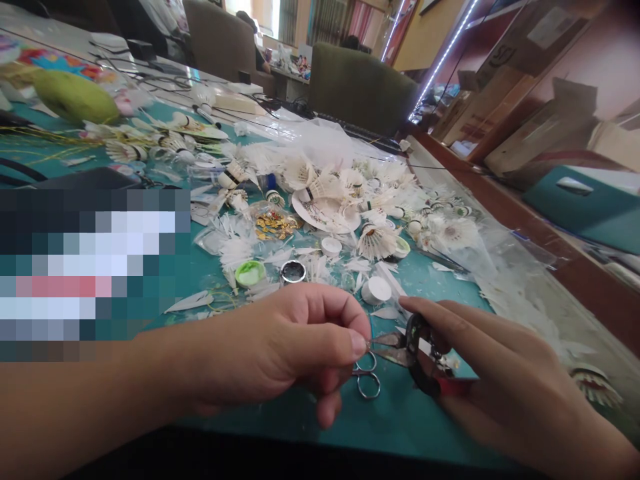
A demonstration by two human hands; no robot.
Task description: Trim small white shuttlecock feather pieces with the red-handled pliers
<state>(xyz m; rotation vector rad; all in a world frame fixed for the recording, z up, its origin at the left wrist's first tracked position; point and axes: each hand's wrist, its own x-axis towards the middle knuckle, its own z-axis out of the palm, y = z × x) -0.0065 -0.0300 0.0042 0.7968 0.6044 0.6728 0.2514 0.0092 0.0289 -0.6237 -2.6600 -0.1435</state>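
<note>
My left hand (310, 340) is closed in a pinch, thumb against index finger. What lies between those fingertips is too small to make out. My right hand (505, 373) wraps round a pair of pliers (423, 353) with dark, pointed jaws and a red handle part. The jaw tips point left and meet my left fingertips; whether they grip anything I cannot tell. Beneath, on the green mat (280, 427), lies a pair of scissors (369, 385), its finger loops showing and the rest hidden behind my left hand.
Beyond my hands are open pots of black paste (293, 271) and green paste (250, 273), a white lid (376, 291), loose feathers and several shuttlecocks (377, 240). A bag of gold pieces (275, 223) lies farther back. Cardboard boxes (545, 127) stand right; chairs (360, 87) stand behind.
</note>
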